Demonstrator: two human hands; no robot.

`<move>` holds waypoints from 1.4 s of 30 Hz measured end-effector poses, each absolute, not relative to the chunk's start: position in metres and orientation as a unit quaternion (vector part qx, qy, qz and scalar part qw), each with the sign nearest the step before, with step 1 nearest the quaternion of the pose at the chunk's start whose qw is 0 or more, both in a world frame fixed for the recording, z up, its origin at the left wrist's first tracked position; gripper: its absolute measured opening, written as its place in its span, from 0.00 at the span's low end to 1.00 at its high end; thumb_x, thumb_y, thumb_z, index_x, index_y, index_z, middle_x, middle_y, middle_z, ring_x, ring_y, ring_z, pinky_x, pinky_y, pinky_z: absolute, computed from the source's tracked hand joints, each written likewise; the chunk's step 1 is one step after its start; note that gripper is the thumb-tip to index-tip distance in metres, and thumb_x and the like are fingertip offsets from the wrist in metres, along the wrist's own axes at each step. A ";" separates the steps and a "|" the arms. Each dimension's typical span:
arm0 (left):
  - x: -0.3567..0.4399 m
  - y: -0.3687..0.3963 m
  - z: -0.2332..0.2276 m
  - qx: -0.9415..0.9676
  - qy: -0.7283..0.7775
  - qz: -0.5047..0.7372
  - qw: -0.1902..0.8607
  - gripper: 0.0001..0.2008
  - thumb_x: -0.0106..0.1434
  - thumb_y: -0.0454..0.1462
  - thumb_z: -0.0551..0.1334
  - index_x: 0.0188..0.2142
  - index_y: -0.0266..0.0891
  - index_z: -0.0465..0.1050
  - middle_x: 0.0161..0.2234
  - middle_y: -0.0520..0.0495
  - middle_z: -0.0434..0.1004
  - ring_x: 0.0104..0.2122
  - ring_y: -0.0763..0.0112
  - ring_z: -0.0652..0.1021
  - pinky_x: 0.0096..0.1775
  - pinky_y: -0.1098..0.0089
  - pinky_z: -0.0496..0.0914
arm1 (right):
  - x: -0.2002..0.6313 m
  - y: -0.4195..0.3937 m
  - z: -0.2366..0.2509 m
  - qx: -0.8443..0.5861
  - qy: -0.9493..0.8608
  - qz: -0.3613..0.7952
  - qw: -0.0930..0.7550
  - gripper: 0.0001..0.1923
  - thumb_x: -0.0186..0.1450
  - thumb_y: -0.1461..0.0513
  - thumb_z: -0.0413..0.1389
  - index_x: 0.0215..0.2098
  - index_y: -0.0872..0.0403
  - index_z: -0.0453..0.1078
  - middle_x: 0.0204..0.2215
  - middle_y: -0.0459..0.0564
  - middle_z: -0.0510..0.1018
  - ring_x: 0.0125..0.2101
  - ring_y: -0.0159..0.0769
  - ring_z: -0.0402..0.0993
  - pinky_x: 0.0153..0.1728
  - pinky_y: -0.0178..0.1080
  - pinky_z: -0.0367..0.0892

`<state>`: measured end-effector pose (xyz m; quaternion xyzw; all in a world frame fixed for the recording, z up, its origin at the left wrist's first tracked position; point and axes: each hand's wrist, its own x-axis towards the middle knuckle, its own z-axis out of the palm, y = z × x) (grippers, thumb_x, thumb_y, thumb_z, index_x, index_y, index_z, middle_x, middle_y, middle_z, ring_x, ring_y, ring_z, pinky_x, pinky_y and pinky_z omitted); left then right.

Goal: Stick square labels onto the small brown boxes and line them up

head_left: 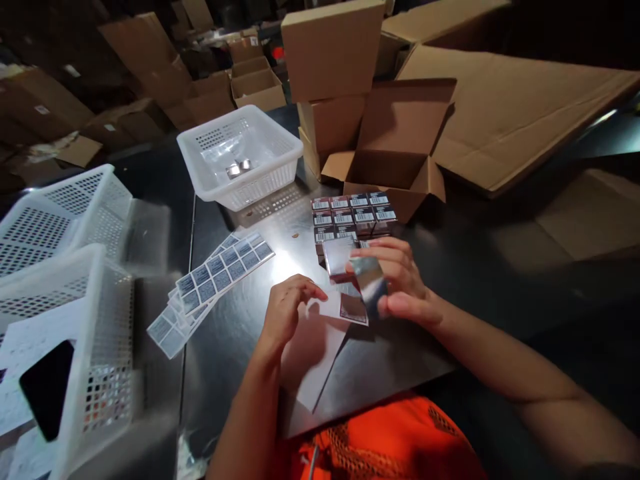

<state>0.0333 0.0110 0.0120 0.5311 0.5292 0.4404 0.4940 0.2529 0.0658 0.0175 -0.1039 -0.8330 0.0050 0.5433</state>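
At fingertips of left hand (286,307), pinched label sheet (332,307); just beside, right hand (407,281) pinching blurred silver piece (369,283).

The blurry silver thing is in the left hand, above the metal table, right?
Not quite: the head view shows the blurry silver thing in the right hand, not the left hand. It is above the metal table.

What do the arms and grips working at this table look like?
Each grip is a human hand: the left hand and right hand show no gloves, rings or cables. The left forearm and right forearm look mostly bare, without markings. Bright orange clothing with dark-patterned patches shows below.
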 end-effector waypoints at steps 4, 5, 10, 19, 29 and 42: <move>0.028 0.009 0.013 0.554 0.451 0.461 0.527 0.18 0.66 0.48 0.59 0.33 0.38 0.80 0.37 0.46 0.76 0.38 0.66 0.74 0.42 0.69 0.67 | 0.244 0.062 0.009 -0.006 -0.864 -0.083 0.497 0.05 0.67 0.60 0.58 0.34 0.41 0.68 0.41 0.40 0.82 0.53 0.38 0.76 0.49 0.50 0.76; 0.028 0.010 0.013 0.553 0.444 0.445 0.547 0.15 0.63 0.48 0.63 0.33 0.37 0.80 0.38 0.46 0.76 0.38 0.66 0.74 0.42 0.69 0.67 | 0.243 0.061 0.006 0.006 -0.868 -0.093 0.488 0.04 0.67 0.59 0.58 0.35 0.40 0.68 0.40 0.39 0.82 0.52 0.38 0.77 0.48 0.50 0.77; 0.031 0.012 0.017 0.472 0.477 0.423 0.609 0.14 0.51 0.41 0.74 0.34 0.38 0.77 0.34 0.50 0.76 0.36 0.69 0.74 0.41 0.71 0.67 | 0.250 0.053 0.007 -0.035 -0.860 0.054 0.506 0.12 0.63 0.63 0.62 0.42 0.42 0.68 0.48 0.47 0.77 0.52 0.42 0.76 0.50 0.49 0.76; 0.042 0.010 0.014 0.472 0.504 0.391 0.609 0.21 0.52 0.51 0.74 0.36 0.37 0.79 0.36 0.46 0.78 0.38 0.65 0.76 0.43 0.68 0.69 | 0.261 0.051 -0.002 -0.151 -0.791 0.305 0.509 0.43 0.64 0.60 0.67 0.66 0.39 0.43 0.57 0.55 0.66 0.56 0.46 0.73 0.54 0.53 0.75; 0.028 0.008 0.017 0.769 0.489 0.371 0.179 0.35 0.50 0.60 0.72 0.52 0.44 0.77 0.46 0.43 0.76 0.48 0.57 0.77 0.50 0.61 0.72 | 0.257 0.046 0.007 -0.183 -0.763 0.411 0.465 0.47 0.62 0.65 0.68 0.65 0.41 0.40 0.51 0.51 0.76 0.48 0.42 0.80 0.54 0.46 0.75; 0.034 0.005 0.013 0.800 0.489 0.348 0.024 0.24 0.65 0.53 0.64 0.52 0.40 0.76 0.45 0.42 0.78 0.45 0.61 0.79 0.48 0.64 0.72 | 0.268 0.051 0.031 -0.333 -0.526 0.609 0.492 0.08 0.60 0.60 0.69 0.32 0.52 0.76 0.31 0.44 0.81 0.32 0.33 0.79 0.38 0.37 0.77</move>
